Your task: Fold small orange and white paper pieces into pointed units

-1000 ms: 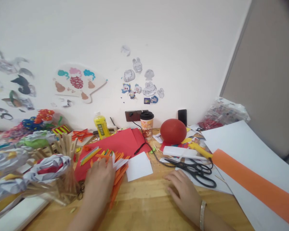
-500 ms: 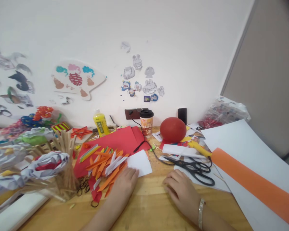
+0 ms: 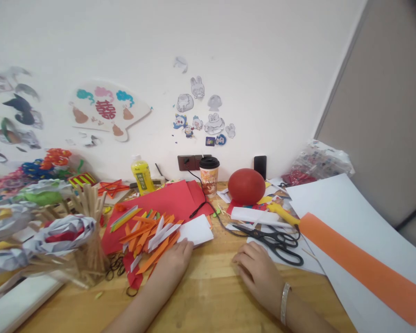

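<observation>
My left hand lies low over the wooden table, with its fingers close together at the near edge of a small white paper sheet. They seem to hold its corner; the fingertips' undersides are hidden. Just left of that hand is a loose pile of folded orange paper strips, with some white ones among them. My right hand, with a bracelet at the wrist, rests on the tabletop. Its fingers are loosely bent and slightly apart, holding nothing. Black-handled scissors lie beyond it on white paper.
Red paper sheets lie behind the strips. A lidded cup, a yellow bottle and a red balloon stand near the wall. Wooden sticks crowd the left; an orange paper strip crosses a large white sheet at right.
The small white sheet has shifted slightly away from me and turned a little at my left hand. The whole view has swung slightly right. My right hand stays put on the table.
</observation>
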Tool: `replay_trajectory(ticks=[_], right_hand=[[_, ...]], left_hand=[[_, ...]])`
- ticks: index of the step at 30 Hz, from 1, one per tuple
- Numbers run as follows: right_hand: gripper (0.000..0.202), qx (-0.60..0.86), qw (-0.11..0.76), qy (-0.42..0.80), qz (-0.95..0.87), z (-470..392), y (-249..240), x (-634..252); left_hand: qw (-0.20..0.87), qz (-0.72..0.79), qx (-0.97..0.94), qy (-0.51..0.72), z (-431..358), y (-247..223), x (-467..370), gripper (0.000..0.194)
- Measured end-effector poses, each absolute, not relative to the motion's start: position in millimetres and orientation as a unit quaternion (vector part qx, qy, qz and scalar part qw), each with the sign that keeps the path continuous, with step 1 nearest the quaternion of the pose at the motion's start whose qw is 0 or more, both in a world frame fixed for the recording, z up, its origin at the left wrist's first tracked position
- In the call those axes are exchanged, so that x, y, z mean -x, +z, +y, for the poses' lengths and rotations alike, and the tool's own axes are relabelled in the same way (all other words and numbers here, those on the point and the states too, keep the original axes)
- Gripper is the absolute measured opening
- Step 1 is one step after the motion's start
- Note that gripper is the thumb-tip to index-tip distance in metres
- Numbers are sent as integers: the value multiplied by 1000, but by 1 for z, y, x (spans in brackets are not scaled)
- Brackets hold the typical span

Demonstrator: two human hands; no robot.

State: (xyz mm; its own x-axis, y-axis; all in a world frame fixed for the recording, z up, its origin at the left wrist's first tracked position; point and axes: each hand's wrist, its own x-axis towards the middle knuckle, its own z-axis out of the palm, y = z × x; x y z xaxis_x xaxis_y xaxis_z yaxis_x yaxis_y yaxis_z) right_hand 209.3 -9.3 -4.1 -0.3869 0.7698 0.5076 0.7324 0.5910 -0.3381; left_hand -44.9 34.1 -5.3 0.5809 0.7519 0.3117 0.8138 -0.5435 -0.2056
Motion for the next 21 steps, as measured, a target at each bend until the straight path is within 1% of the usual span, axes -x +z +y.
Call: replay_trajectory(ticks=[5, 12, 16, 19, 21], right_hand=[[19, 451, 314, 28, -835, -10, -2, -209], [18, 460, 312, 29, -830, -10, -3, -208], [17, 463, 316, 33, -827, -10, -4, -209], [15, 453, 346, 32, -821, -12, 0, -208], [20, 430, 351, 27, -831, -15, 4, -207]], left_hand=[[171, -469, 863, -74, 28, 6, 43, 22], [170, -467, 864, -79, 28, 9, 40, 20], [161, -459, 865, -120, 25, 11, 41, 23], [177, -406, 880, -173, 14, 13, 34, 23], [168, -360, 897, -194, 2, 12, 24, 21]])
